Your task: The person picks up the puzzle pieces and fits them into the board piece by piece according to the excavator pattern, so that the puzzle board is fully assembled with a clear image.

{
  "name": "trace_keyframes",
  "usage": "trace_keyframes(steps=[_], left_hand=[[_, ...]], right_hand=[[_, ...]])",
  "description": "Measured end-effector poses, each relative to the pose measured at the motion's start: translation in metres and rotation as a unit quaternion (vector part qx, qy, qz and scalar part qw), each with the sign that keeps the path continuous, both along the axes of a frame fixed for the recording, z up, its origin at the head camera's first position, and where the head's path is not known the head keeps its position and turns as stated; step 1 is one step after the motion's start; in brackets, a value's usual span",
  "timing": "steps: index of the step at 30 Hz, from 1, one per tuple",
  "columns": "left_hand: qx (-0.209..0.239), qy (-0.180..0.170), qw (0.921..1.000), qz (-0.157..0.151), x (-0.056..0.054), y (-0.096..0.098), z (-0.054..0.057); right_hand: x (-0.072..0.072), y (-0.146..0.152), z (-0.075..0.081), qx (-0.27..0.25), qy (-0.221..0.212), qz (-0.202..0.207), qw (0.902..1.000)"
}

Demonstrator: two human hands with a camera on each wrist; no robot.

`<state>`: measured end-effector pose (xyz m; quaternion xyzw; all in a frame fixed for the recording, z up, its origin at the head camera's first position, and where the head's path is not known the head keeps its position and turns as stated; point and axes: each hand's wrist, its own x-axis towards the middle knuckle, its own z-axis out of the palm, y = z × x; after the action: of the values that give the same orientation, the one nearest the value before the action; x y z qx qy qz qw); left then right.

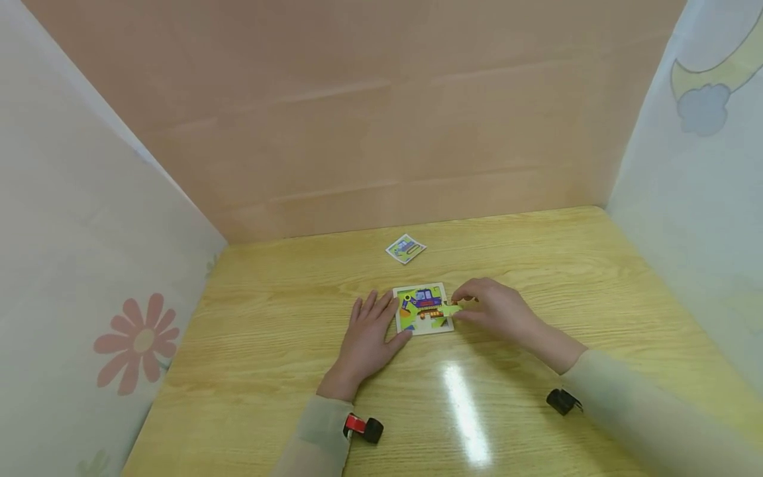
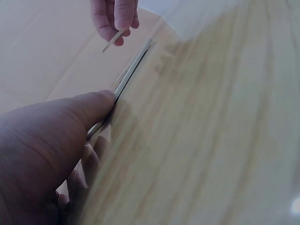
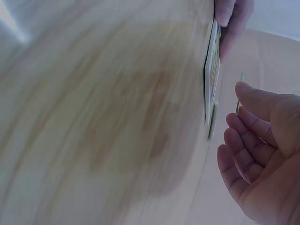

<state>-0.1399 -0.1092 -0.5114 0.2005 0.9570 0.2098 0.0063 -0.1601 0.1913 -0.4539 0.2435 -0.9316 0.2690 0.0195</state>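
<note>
A small square jigsaw board (image 1: pixel 434 331) with a pale frame lies on the table, its picture showing a blue-and-purple digger on green. Bare pale gaps show in the lower part of the picture. My left hand (image 1: pixel 366 341) rests beside it, fingers stretched along the left edge and the thumb (image 2: pixel 101 101) touching the near edge. Over the board's right side, my right hand (image 1: pixel 501 311) pinches a green puzzle piece (image 1: pixel 450 310) between thumb and fingers. In the right wrist view this thin piece (image 3: pixel 241 77) is edge-on, raised off the board (image 3: pixel 211 75).
Behind the board lies a small picture card (image 1: pixel 406 249) with a similar digger. The wooden table (image 1: pixel 286 318) meets a pinkish-brown back panel (image 1: pixel 387 132) and pale side panels, the left one with a flower print (image 1: pixel 143 341).
</note>
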Motion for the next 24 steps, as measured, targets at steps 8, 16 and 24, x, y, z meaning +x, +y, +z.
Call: trace_keyframes(steps=[8,16,24], left_hand=[[-0.010,0.001,0.9999,-0.005,-0.002,0.001,0.001],[-0.009,0.001,1.0000,-0.003,-0.003,0.000,0.001],[-0.009,0.004,0.9999,-0.005,-0.002,-0.001,0.001]], right_hand=[[-0.002,-0.025,-0.004,0.011,-0.008,0.009,0.9999],[-0.006,-0.044,-0.009,0.028,0.010,0.032,0.9990],[-0.005,-0.053,-0.010,0.049,0.003,0.032,0.9983]])
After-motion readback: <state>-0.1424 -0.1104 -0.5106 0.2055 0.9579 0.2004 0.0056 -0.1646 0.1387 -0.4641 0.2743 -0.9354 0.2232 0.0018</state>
